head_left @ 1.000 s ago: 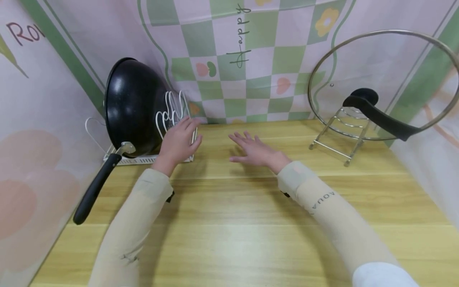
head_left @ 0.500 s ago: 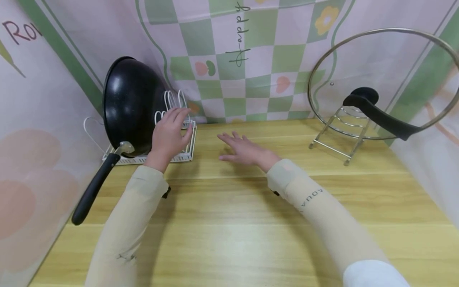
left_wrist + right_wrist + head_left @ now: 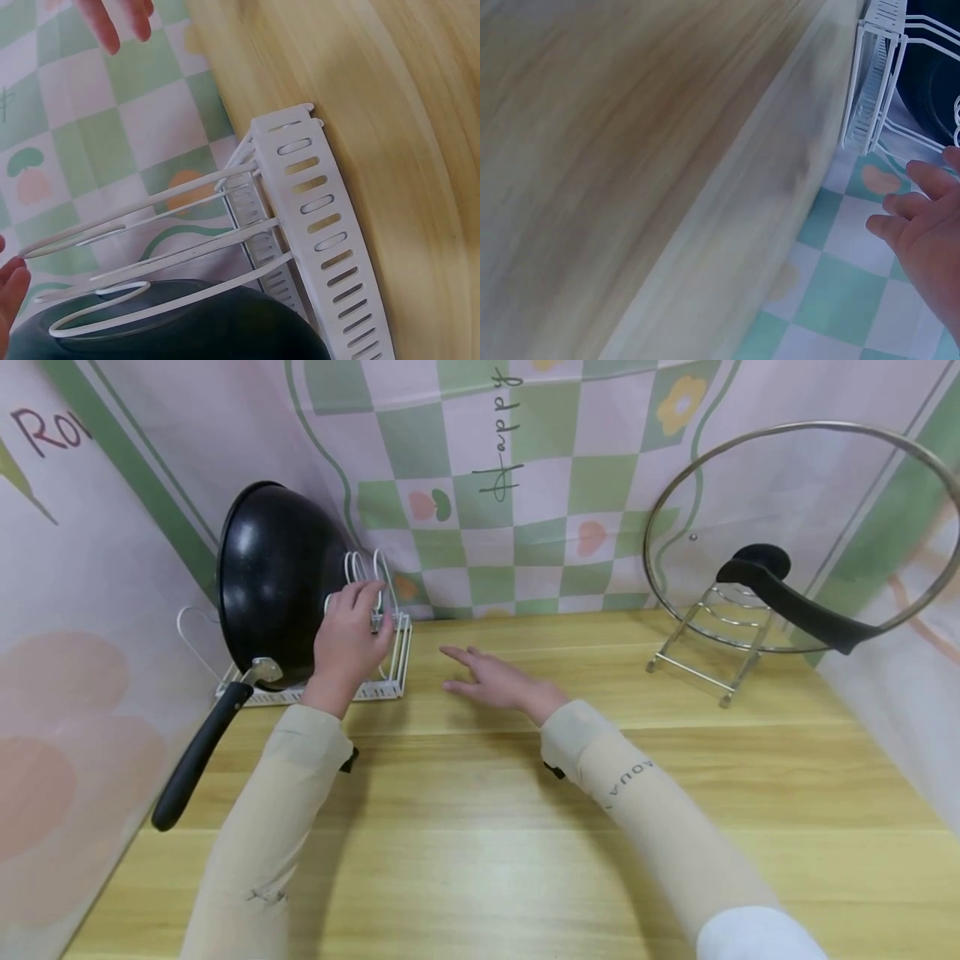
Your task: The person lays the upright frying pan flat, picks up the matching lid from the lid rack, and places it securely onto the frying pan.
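Note:
A white wire dish rack (image 3: 382, 692) stands at the back left with a black wok (image 3: 277, 577) tilted on its side in it. My left hand (image 3: 347, 647) is over the rack's upright wire loops, fingers slightly bent and thumb apart. In the left wrist view, its fingertips (image 3: 13, 281) are close to a loop's tip; whether they touch cannot be told. My right hand (image 3: 497, 681) hovers to the right of the rack, fingers extended toward it, holding nothing. The right wrist view shows that hand (image 3: 934, 244) apart from the rack's end (image 3: 874, 82).
The wok's black handle (image 3: 202, 756) juts out over the table front left. At the right a glass lid (image 3: 825, 527) with a black handle (image 3: 806, 602) leans on a small metal stand (image 3: 697, 672). A checkered cloth (image 3: 487, 543) covers the back wall.
My left hand has shifted left from the rack's right end to above its loops. My right hand has moved left toward the rack. Wok, rack and lid have stayed put.

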{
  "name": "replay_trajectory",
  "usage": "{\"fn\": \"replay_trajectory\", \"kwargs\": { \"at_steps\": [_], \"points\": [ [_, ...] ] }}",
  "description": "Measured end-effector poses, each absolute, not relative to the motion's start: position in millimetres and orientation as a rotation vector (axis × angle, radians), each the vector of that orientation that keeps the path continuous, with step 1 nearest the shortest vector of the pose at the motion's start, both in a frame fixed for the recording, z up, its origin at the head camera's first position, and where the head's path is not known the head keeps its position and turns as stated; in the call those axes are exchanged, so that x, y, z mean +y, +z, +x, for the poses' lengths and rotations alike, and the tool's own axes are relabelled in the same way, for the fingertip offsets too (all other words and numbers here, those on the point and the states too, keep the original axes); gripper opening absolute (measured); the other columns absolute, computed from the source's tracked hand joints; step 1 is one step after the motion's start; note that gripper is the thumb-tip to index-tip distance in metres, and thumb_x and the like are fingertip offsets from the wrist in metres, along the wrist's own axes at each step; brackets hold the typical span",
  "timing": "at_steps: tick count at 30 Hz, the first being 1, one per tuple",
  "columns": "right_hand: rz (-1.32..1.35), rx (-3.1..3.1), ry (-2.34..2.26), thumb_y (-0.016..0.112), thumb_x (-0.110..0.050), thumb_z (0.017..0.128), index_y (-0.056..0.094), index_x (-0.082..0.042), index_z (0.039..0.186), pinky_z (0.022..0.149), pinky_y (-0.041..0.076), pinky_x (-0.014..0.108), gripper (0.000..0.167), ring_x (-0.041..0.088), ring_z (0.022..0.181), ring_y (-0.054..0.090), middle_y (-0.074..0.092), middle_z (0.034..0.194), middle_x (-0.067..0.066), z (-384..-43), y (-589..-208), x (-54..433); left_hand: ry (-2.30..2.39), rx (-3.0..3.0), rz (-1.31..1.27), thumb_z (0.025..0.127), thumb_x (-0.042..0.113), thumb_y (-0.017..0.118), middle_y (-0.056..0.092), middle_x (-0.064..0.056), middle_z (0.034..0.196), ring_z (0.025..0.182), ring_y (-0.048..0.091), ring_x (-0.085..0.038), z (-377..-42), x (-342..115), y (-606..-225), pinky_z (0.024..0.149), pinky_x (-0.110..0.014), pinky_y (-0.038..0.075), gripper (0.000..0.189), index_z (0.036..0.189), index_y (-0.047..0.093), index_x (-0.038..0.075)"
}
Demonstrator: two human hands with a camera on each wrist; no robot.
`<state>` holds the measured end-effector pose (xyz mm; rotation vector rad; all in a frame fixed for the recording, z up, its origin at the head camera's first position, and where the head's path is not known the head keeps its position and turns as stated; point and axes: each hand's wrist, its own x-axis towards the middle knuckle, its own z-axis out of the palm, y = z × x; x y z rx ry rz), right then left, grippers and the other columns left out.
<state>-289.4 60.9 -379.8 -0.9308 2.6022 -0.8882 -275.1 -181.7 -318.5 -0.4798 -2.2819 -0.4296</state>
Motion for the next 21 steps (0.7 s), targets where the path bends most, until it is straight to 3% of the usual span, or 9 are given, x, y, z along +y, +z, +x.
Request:
{"fn": "replay_trajectory", "kwargs": {
  "at_steps": [6,11,21],
  "points": [
    [-0.953,2.559,-1.004,0.049,-0.046,0.108,0.022,-0.020,0.164,0.121,0.025,0.046,0.068,0.036,0.145,0.038,0.027,0.166,0.012,-287,-380,53,-0.505,-2.375,-0.353,0.098,0.012,0.065,0.056,-0.022,0.133,0.113,0.055,-0.040,-275,-179,-315,0.094,-0.052,0.052,0.040,0.136,0.059,0.001],
    [-0.945,2.556,-1.081,0.046,-0.044,0.109,0.028,-0.019,0.163,0.122,0.024,0.043,0.062,0.029,0.149,0.032,0.031,0.165,0.008,-286,-381,42,-0.556,-2.387,-0.285,0.098,0.011,0.065,0.056,-0.025,0.128,0.115,0.056,-0.042,-277,-178,-316,0.097,-0.054,0.051,0.041,0.138,0.057,0.001],
    [-0.942,2.525,-1.197,0.049,-0.035,0.110,0.038,-0.010,0.157,0.119,0.031,0.041,0.055,0.027,0.143,0.043,0.046,0.156,0.011,-282,-384,17,-0.604,-2.481,-0.117,0.100,0.014,0.062,0.058,-0.023,0.123,0.106,0.062,-0.045,-279,-173,-305,0.087,-0.057,0.054,0.040,0.139,0.057,0.004]
  ]
}}
